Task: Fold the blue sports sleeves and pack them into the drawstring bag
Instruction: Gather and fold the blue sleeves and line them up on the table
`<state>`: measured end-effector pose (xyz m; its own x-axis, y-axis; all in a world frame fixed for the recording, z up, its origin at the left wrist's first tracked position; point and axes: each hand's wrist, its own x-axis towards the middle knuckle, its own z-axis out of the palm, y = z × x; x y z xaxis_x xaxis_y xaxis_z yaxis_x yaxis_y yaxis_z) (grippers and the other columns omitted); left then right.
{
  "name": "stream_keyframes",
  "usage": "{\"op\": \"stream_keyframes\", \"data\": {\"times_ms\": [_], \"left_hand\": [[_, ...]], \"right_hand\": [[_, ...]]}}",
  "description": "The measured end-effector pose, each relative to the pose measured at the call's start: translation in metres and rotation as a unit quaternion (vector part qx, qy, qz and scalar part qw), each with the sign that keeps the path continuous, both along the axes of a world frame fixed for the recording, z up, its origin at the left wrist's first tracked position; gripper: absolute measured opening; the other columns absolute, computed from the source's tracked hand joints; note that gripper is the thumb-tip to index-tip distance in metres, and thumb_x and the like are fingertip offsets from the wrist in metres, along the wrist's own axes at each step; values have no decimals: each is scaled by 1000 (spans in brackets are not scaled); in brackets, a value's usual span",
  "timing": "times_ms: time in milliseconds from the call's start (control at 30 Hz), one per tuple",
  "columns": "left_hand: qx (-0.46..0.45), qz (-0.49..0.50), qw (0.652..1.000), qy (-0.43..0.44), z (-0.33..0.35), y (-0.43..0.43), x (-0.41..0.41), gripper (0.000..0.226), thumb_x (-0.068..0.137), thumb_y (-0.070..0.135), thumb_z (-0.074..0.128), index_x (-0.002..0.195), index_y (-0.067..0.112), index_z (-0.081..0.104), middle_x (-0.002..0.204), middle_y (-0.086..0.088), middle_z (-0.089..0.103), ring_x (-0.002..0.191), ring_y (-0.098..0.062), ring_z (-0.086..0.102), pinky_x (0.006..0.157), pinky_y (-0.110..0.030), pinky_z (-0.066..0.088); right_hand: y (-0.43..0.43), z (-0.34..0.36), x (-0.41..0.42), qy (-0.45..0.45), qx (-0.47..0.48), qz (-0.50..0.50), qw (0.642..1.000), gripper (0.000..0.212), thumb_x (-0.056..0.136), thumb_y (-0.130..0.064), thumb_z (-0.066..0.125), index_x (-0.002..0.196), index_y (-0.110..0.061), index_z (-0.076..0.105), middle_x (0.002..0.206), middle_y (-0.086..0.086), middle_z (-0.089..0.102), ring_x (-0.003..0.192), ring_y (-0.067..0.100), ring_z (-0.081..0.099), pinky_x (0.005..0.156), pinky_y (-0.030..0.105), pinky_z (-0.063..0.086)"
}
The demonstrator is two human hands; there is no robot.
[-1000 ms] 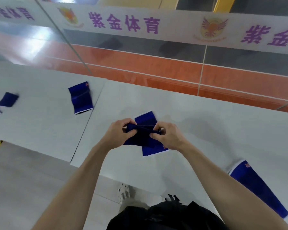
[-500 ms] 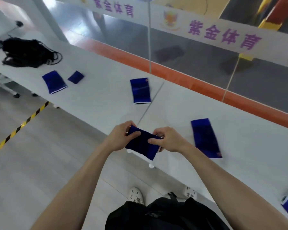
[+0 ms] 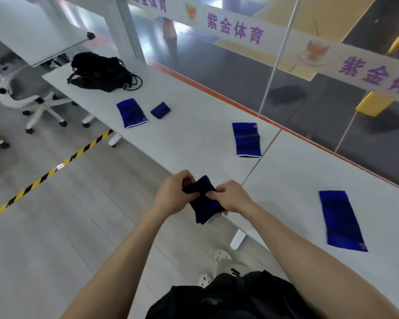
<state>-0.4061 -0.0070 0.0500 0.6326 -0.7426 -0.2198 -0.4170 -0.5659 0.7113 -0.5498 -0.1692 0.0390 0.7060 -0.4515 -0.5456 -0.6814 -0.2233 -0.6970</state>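
Both hands hold one folded blue sleeve (image 3: 204, 204) in the air just off the table's near edge. My left hand (image 3: 173, 195) grips its upper left end, and my right hand (image 3: 232, 196) pinches it from the right. A flat blue sleeve (image 3: 341, 221) lies on the white table (image 3: 293, 178) to the right. Another flat sleeve (image 3: 246, 139) lies further along, near the table seam. Far left lie a third flat sleeve (image 3: 131, 113) and a small folded one (image 3: 160, 110). The black drawstring bag (image 3: 101, 72) sits at the table's far left end.
A glass wall with an orange base strip (image 3: 219, 94) runs along the table's far side. White office chairs (image 3: 19, 93) stand left of the table. Yellow-black tape (image 3: 55, 169) crosses the grey floor. A black bag (image 3: 228, 295) hangs at my waist.
I have turned left along the table, bringing the drawstring bag closer. The folded sleeve left the table and is carried in both hands, turned more upright.
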Motion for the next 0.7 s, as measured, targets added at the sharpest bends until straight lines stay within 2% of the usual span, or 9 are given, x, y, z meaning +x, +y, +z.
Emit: {"op": "stream_keyframes", "data": {"times_ms": [100,167,233,300,400,500,567,600,700], "left_hand": [[-9,-20,1000,-6,-2,5,19,30,88,37,87,100,34,60,96,16,74,94,-3,70,78,-35,61],[-22,-32,999,-27,-3,7,36,28,97,39,80,109,33,56,103,19,72,94,2,69,79,-31,61],[-23,-43,997,-65,-4,5,58,21,105,30,71,111,35,52,105,17,71,94,-1,70,79,-40,63],[-10,-47,994,-96,-5,-1,83,21,107,21,66,110,37,52,105,16,72,95,-13,73,80,-49,63],[13,-36,992,-119,0,-15,120,20,105,19,67,107,36,58,103,18,73,86,-16,73,80,-47,63],[-1,-51,995,-88,5,-27,151,7,102,35,72,104,35,65,101,20,74,90,-8,73,82,-38,65],[2,-79,994,-80,8,-37,167,26,92,53,78,106,35,65,103,19,72,96,-7,71,82,-29,62],[11,-89,992,-85,8,-42,175,34,87,56,83,108,35,64,104,19,71,96,-7,70,82,-27,61],[10,-97,989,-114,3,-57,197,33,87,38,88,107,31,63,103,16,70,92,-9,69,83,-34,62]], "right_hand": [[-6,-7,26,-6,62,-33,998,33,105,-33,68,92,-4,77,67,12,79,54,21,68,62,31,54],[-12,-15,48,-15,108,-61,992,24,105,-25,67,103,-2,76,70,17,79,58,28,68,59,33,54],[-18,-22,75,-24,147,-86,985,20,104,-17,65,112,-1,73,68,16,77,55,27,66,53,32,52],[-27,-25,103,-41,187,-110,975,19,103,-10,61,115,0,72,69,16,75,52,25,64,49,31,50],[-43,-24,143,-55,243,-148,957,22,101,-6,58,114,5,71,76,20,78,52,24,61,46,30,47],[-56,-22,178,-51,271,-179,944,17,96,-6,60,102,4,73,83,26,79,52,24,59,46,29,45],[-63,-20,197,-47,281,-201,937,15,94,-6,61,95,3,74,80,24,77,51,23,58,45,27,44],[-66,-19,205,-47,286,-211,933,16,94,-6,62,94,4,75,80,24,78,50,22,58,45,26,43],[-74,-14,224,-48,300,-231,924,25,96,-10,62,100,8,79,85,26,81,49,20,57,44,24,43]]}}
